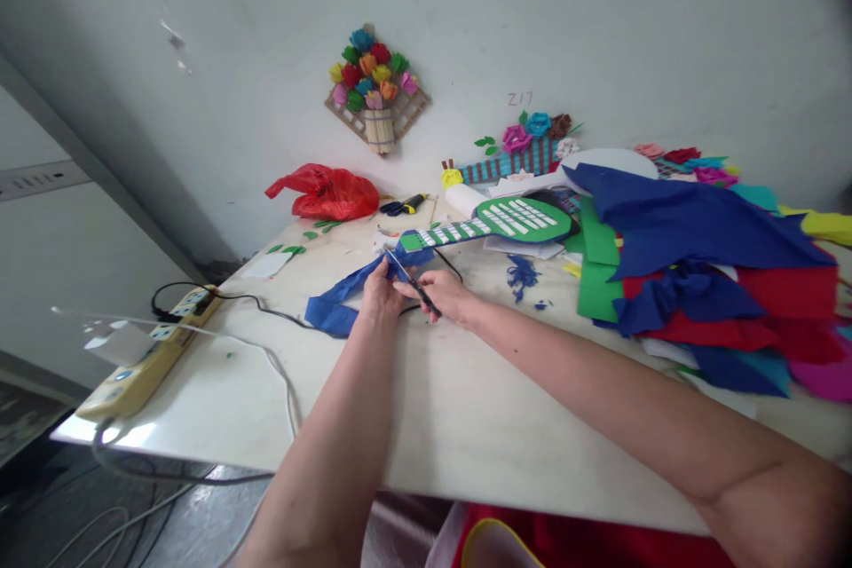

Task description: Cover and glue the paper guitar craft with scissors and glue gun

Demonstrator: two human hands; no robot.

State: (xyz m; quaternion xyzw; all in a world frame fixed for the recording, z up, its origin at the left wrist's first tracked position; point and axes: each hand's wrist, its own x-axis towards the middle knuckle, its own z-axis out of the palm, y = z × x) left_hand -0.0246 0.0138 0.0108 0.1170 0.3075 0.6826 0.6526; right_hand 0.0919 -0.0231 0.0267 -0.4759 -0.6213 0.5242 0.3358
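My left hand (pixel 382 291) pinches a long strip of blue crepe paper (pixel 333 306), which trails off to the left over the table. Closed around the black handles of a pair of scissors (pixel 419 288) is my right hand (pixel 445 295). The scissor blades point up and left and lie against the blue paper beside my left fingers. Just beyond my hands lies a green, racket-shaped craft piece (pixel 525 218) with white strips and a blue edge. Small blue paper scraps (pixel 523 273) lie to the right of my hands.
A yellow power strip (pixel 150 355) with cables occupies the left table edge. A red plastic bag (pixel 333 193) and black-and-yellow pliers (pixel 403 205) sit near the wall. Coloured paper sheets (pixel 692 213) pile up at right. A paper-flower basket (pixel 379 129) hangs on the wall.
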